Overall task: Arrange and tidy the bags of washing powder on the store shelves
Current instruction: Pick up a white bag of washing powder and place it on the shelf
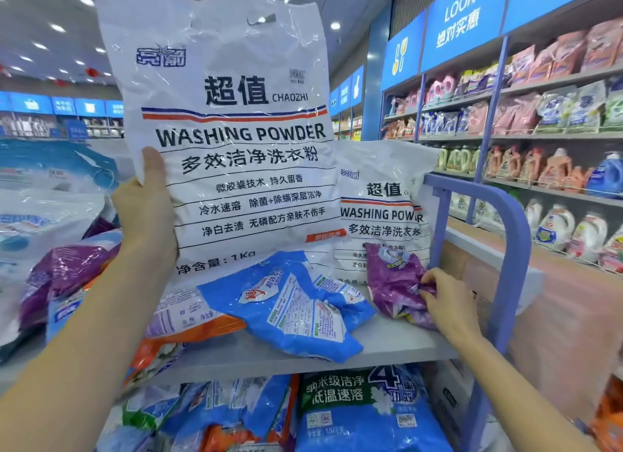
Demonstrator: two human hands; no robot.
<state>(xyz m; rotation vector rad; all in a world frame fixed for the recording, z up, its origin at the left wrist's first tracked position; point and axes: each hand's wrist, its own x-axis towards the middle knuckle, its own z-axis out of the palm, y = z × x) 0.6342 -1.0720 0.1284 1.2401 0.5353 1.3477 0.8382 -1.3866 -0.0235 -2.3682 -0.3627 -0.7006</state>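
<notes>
Holding up the big white plastic washing-powder bag [232, 141], the left hand [148, 212] gripped its edge while the right hand [445, 303] pinched a crumpled purple packet [394, 283] on the grey shelf [387, 347].

A: Fig. 1. What marks the tall white plastic bag [236, 131]?
B: White ground, black lettering, a blue logo, one blue-and-red stripe band. The second white plastic bag [381, 212] repeats it.
A: And the smaller packs?
B: The crumpled blue plastic pouch [286, 303] shows white printed panels and a red-on-white emblem; the crinkled purple plastic pouch [391, 283] is glossy violet. Also shown: flat grey shelf board [397, 343], periwinkle tubular metal frame [515, 266].
</notes>
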